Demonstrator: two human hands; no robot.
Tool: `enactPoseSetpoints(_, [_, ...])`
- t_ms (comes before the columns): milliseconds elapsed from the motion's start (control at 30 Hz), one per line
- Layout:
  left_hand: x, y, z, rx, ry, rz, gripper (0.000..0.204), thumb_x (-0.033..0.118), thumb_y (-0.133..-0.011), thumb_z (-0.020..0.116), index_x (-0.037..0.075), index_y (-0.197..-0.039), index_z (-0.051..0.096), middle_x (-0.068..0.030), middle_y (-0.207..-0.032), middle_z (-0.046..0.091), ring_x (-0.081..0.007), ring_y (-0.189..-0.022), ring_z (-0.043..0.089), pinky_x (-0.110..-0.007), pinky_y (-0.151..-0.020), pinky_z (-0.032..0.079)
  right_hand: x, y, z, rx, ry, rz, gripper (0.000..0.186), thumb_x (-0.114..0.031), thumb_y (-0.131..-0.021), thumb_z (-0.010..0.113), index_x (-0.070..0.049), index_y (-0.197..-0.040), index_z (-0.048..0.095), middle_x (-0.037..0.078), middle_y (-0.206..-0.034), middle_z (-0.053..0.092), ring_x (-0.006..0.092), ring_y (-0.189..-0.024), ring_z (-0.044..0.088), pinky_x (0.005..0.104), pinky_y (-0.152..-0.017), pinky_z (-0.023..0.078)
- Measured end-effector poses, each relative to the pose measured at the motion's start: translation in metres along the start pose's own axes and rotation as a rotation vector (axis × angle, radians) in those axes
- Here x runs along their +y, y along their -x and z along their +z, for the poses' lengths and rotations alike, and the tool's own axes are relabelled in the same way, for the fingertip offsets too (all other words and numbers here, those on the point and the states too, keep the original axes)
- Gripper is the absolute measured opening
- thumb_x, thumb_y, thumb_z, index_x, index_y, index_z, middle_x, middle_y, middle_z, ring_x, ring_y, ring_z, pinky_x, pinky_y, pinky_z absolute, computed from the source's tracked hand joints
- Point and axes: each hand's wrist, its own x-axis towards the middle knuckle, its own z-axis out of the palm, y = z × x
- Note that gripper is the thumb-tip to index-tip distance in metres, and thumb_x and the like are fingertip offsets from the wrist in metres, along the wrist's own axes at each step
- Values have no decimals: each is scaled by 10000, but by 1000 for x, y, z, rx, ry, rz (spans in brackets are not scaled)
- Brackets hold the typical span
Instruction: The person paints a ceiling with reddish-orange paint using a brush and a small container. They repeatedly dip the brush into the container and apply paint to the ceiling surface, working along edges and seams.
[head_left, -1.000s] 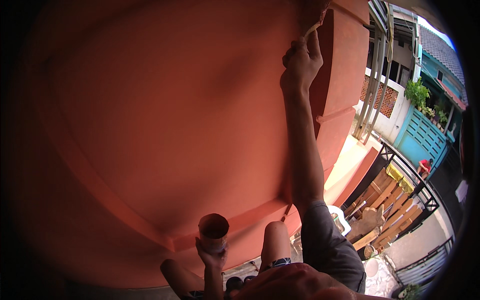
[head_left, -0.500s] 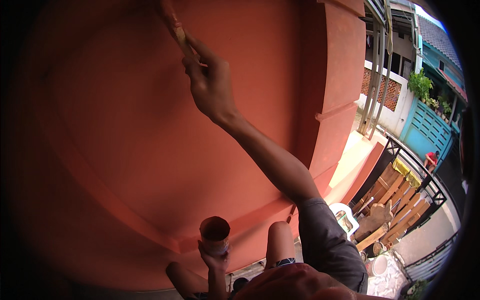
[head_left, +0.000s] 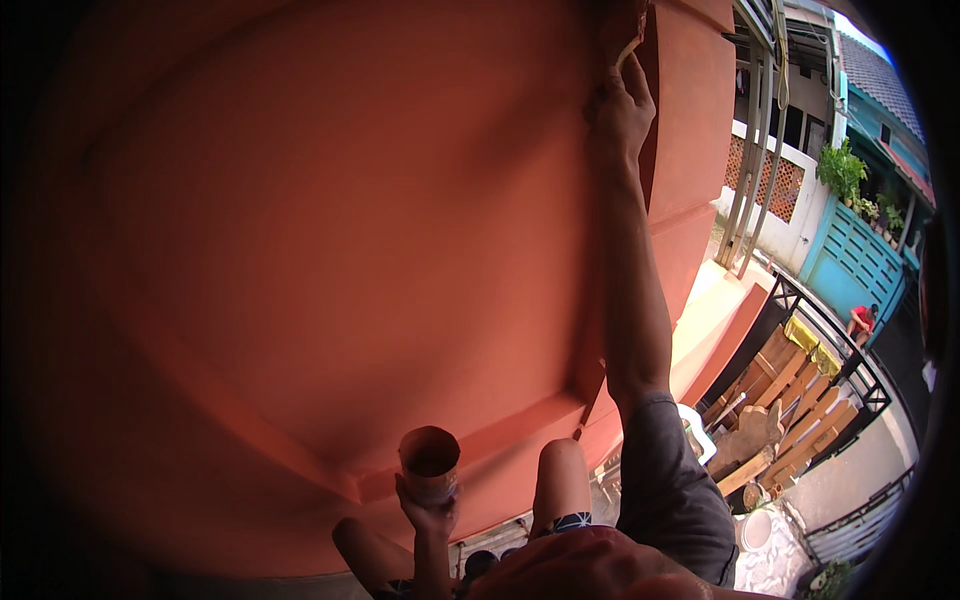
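My right hand [head_left: 622, 118] is raised at the top of the view, with its fingers closed round the pale handle of a paintbrush [head_left: 629, 50]. The brush's head reaches the upper edge of the picture, by the corner where the orange-red wall [head_left: 380, 250] meets a projecting pillar [head_left: 690, 130]. I cannot tell whether the bristles touch the surface. Low in front of me, my left hand [head_left: 428, 514] grips a paint can [head_left: 430, 470] from below and keeps it upright. The can's inside looks reddish-brown; how full it is cannot be made out.
My knees are close to the wall's lower ledge [head_left: 470, 440]. To the right are a white plastic chair [head_left: 697, 432], wooden planks [head_left: 790, 425], a black metal gate [head_left: 845, 350] and a white bucket [head_left: 756, 530]. Farther off, a person in red [head_left: 861, 322] sits by a turquoise gate [head_left: 855, 262].
My right hand has swung right with the paintbrush, from the middle of the wall panel to its corner by the pillar. The left hand and paint can have stayed in place.
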Motion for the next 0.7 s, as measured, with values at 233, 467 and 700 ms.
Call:
enactPoseSetpoints(233, [0, 4, 5, 97, 10, 73, 713, 736, -896, 519, 125, -1258, 583, -132, -959, 662, -278, -631, 632, -287, -358, 456, 14, 19, 51, -42, -9, 44, 482, -41, -989, 546, -36, -1463, 460, -21, -686, 498, 35, -506, 394, 230, -429, 329])
enactPoseSetpoints(467, [19, 21, 5, 27, -11, 91, 827, 787, -905, 407, 52, -1251, 567, -145, -919, 662, -261, -559, 610, -275, -319, 408, 11, 93, 148, -158, -159, 123, 452, -37, -1001, 525, -38, -1440, 418, -12, -704, 486, 50, -544, 376, 243, -470, 310])
enactPoseSetpoints(700, [35, 43, 9, 45, 32, 180, 862, 802, -897, 398, 32, -1251, 561, -158, -883, 653, -252, -537, 585, -276, -318, 408, 20, 171, 227, -305, -78, 51, 417, -44, -1014, 484, -21, -1429, 450, -29, -629, 450, 58, -520, 401, 272, -545, 416])
